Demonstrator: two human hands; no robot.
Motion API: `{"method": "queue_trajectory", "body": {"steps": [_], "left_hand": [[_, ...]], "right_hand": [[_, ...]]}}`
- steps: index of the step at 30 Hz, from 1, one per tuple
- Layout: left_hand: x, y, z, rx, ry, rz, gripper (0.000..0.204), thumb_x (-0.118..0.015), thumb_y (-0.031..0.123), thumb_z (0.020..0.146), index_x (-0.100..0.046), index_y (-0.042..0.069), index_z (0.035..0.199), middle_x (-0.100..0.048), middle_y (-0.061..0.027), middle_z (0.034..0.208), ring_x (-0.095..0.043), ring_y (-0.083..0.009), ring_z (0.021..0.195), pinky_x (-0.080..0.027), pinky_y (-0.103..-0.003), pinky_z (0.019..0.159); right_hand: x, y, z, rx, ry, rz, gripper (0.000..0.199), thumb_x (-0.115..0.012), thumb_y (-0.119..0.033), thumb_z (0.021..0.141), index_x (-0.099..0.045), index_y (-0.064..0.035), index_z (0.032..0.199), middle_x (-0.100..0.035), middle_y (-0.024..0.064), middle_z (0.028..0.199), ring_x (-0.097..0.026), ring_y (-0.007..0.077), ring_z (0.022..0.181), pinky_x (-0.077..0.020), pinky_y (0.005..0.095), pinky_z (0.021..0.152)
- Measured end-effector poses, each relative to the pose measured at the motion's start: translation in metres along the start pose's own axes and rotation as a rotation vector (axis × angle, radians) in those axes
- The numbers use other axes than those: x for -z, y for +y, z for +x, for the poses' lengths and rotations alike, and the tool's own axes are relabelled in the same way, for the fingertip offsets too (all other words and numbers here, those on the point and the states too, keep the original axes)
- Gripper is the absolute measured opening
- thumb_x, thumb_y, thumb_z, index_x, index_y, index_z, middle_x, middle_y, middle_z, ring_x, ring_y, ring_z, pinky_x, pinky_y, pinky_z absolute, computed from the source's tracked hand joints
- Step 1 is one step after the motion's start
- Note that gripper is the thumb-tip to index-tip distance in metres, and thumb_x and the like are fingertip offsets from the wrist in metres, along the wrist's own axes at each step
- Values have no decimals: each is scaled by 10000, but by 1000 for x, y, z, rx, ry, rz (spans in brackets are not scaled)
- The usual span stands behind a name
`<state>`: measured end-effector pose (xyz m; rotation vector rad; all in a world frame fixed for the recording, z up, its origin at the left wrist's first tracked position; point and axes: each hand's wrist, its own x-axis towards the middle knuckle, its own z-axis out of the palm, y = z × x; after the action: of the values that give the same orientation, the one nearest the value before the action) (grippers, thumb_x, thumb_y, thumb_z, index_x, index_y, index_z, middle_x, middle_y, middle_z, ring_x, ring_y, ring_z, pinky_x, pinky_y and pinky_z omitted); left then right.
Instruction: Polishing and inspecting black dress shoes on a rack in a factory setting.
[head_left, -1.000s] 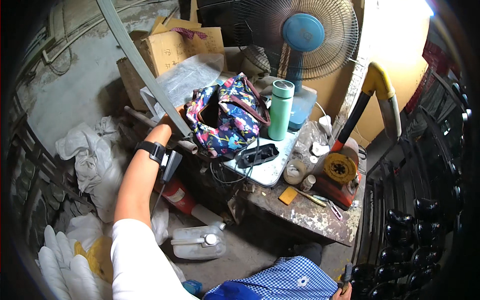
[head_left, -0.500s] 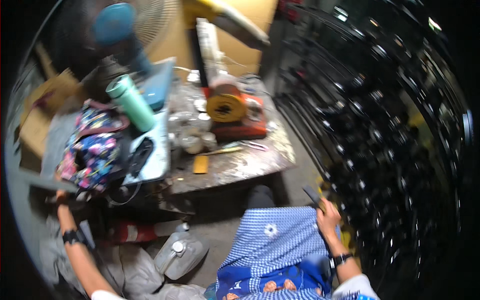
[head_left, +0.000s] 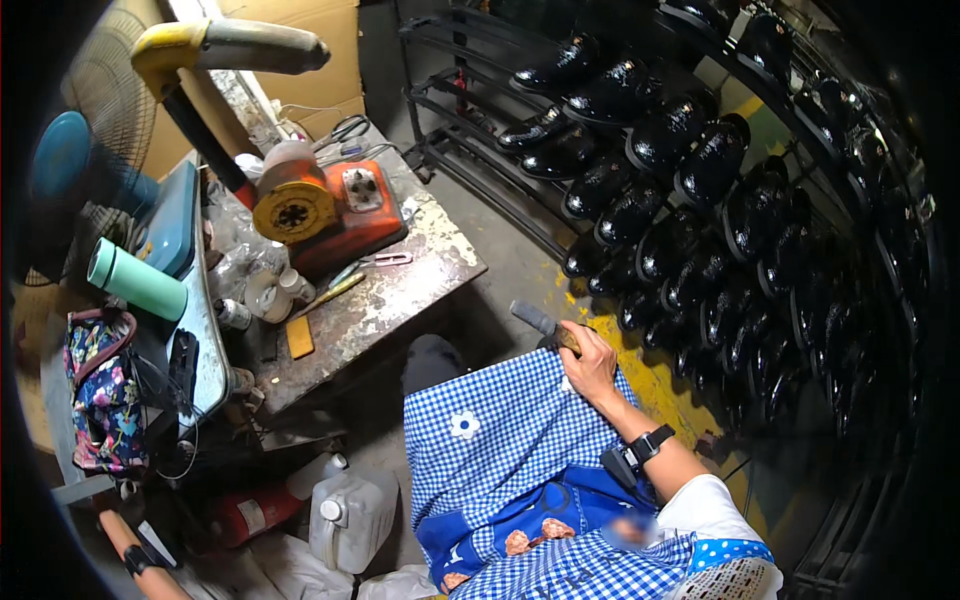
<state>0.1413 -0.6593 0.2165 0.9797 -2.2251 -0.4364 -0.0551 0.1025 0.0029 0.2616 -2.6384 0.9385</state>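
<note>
My right hand [head_left: 592, 362] is closed round the yellowish-brown handle of a short tool with a flat dark end [head_left: 533, 317]. It is held above the blue checked apron [head_left: 480, 420] on my lap, with the dark end pointing up and left. Whether the tool is a brush or a file I cannot make out. My left hand [head_left: 110, 505] is at the far left rim, beside a grey edge [head_left: 84, 489] below a flowered cloth bag [head_left: 105, 395]. Its fingers are mostly hidden there.
A worn table [head_left: 390, 305] carries an orange machine [head_left: 350, 230] with a long lever, and a yellow block [head_left: 299, 337]. A green bottle [head_left: 137, 280] lies to the left. Below are a plastic jug [head_left: 352, 520] and a red extinguisher [head_left: 262, 515]. Racks of black shoes [head_left: 665, 140] fill the right.
My view has swung to the right, so the table and machine sit further left and more of the shoe racks shows. The tool stays in my right hand; my left hand is nearer the rim.
</note>
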Motion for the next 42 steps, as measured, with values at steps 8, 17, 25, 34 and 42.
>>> {"method": "queue_trajectory", "body": {"steps": [8, 17, 25, 34, 42], "left_hand": [[15, 54, -109, -174, 491, 0, 263, -424, 180, 961, -564, -7, 1082, -565, -46, 938, -522, -114, 786, -469, -248, 697], [-125, 201, -329, 4, -214, -449, 245, -416, 163, 966, -573, -12, 1033, -548, -51, 899, -498, -111, 740, -437, -231, 618], [-246, 323, -385, -439, -642, -401, 150, -491, 28, 809, -614, -38, 863, -592, -125, 732, -558, -215, 594, -436, -305, 550], [-257, 341, -393, -432, -561, -184, 136, -537, 7, 694, -625, 0, 797, -581, -117, 667, -545, -255, 556, -424, -334, 521], [-267, 350, -393, -428, -550, -267, 129, -547, 5, 684, -625, -1, 786, -579, -113, 665, -548, -251, 549, -424, -327, 518]], "right_hand": [[13, 19, 5, -416, 125, 235, 286, -632, -160, 849, -591, -5, 1085, -654, 200, 885, -651, 316, 814, -491, 331, 710], [-28, 165, 22, -787, -225, -75, 448, -629, -255, 804, -568, -46, 1195, -623, 237, 1051, -602, 374, 1000, -476, 411, 841], [-85, 301, 61, -589, -40, -327, 276, -585, -239, 842, -629, 11, 950, -606, 239, 927, -580, 407, 881, -460, 459, 771], [-135, 390, 143, -342, -350, -804, 249, -568, -243, 848, -646, -28, 946, -635, 184, 983, -597, 324, 922, -454, 407, 814], [-162, 348, 160, -236, -21, -289, 344, -591, -283, 870, -617, -2, 1066, -627, 163, 1110, -571, 297, 1047, -397, 387, 939]]}}
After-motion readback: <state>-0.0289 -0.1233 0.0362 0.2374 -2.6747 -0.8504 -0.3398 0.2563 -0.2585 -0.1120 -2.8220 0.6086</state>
